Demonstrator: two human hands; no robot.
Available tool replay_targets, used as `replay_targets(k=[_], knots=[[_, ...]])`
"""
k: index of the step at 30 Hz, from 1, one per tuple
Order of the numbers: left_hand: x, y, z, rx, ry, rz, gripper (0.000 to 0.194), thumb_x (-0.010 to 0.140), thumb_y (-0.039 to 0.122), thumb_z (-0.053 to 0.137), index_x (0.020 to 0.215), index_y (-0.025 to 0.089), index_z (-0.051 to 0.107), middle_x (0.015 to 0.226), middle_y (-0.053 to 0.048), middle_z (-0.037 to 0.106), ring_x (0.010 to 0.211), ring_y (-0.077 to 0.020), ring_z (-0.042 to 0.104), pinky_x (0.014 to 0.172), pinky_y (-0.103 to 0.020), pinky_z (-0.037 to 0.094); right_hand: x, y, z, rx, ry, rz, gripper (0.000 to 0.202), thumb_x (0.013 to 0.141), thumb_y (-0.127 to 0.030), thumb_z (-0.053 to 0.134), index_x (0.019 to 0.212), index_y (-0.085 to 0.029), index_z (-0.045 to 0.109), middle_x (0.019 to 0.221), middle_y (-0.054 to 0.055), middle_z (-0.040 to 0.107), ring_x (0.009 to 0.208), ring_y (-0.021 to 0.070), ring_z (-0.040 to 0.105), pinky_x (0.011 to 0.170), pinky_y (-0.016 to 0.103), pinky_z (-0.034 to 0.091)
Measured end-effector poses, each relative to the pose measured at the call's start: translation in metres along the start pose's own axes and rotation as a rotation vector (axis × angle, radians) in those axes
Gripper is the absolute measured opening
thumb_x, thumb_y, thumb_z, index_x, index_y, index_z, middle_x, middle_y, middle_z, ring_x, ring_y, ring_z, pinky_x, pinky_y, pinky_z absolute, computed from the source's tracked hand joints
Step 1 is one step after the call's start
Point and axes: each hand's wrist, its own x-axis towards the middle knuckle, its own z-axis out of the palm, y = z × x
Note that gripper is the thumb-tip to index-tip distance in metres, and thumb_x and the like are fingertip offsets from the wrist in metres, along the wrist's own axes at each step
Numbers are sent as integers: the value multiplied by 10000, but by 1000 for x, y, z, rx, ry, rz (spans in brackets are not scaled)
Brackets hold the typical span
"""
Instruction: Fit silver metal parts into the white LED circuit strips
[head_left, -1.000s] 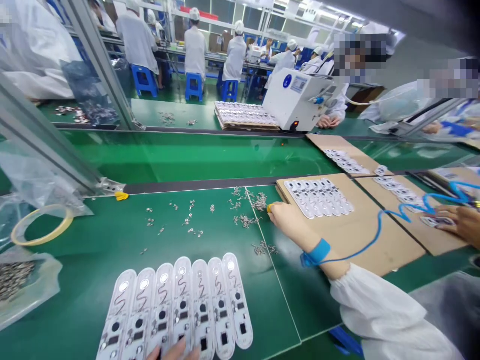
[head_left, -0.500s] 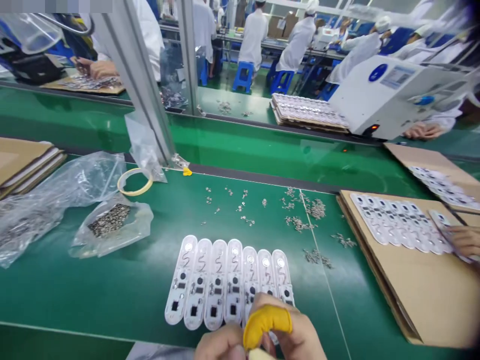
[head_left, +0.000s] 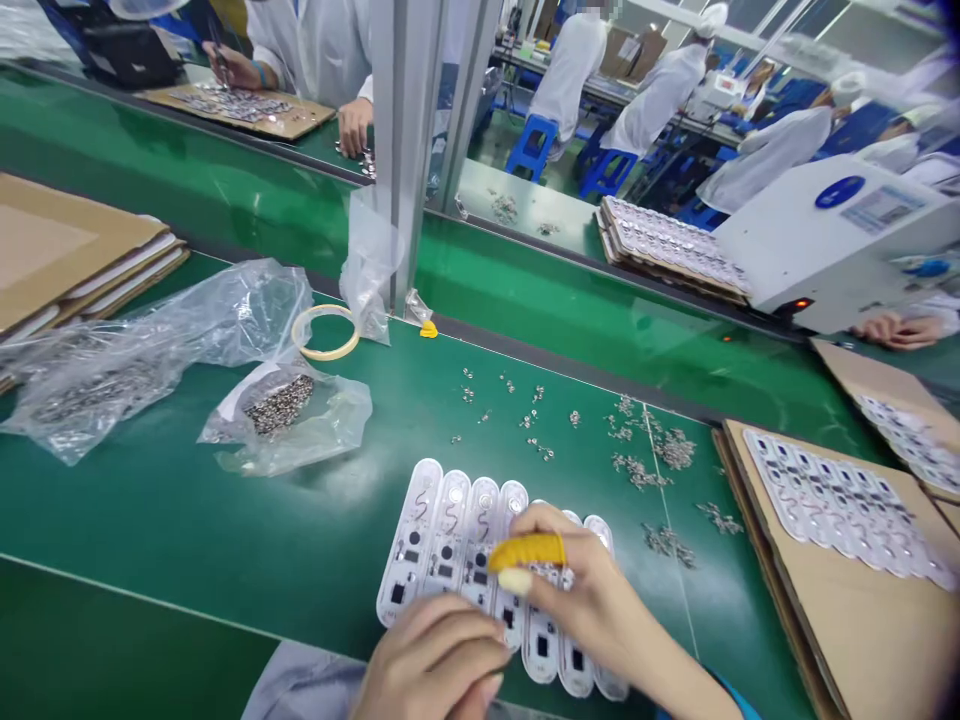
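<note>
Right hand (head_left: 559,572) pinched, left hand (head_left: 439,655) loosely curled, over cases (head_left: 478,540); contents unclear. Row set close, presumably for reach.

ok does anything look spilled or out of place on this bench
Possibly the small metal parts: they lie loose in uneven clusters beyond the white casings, though whether spilled or set out is unclear. A small yellow item near the foot of the metal post also looks stray.
</note>
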Motion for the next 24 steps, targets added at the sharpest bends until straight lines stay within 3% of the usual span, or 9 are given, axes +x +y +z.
replay_targets(k=[2,4,12,20,24], knots=[[3,-8,0,288,41,169,214,948,155,437,944,178,650,1025,7,700,1008,-163,619,893,-294,499,15,11,2,-49,-28,41,131,851,-264,607,780,-220,708,796,34,631,791,185,575,718,335,465],[2,-15,1,422,26,223,241,953,148,420,949,188,657,1074,25,688,1077,-161,590,937,-313,479,23,23,6,-100,-67,73,129,832,-189,602,781,-217,717,808,34,642,815,192,569,749,353,459],[-4,-21,-4,507,-104,266,351,996,188,305,1055,209,650,1199,54,637,1193,-157,518,942,-315,480,30,29,6,-217,-120,108,183,757,-67,606,773,-208,722,818,29,645,829,185,579,756,334,466],[1,-17,-5,525,-82,285,375,987,185,290,1036,223,660,1162,74,656,1157,-151,548,903,-318,490,36,24,4,-259,-117,135,263,695,14,586,776,-188,734,841,34,652,794,168,601,706,290,473],[-1,-19,-3,526,-80,286,333,972,163,340,1054,229,656,1177,80,647,1169,-156,538,909,-324,479,39,21,4,-233,-133,114,201,721,-27,616,759,-189,729,780,17,644,722,145,587,640,261,458]])
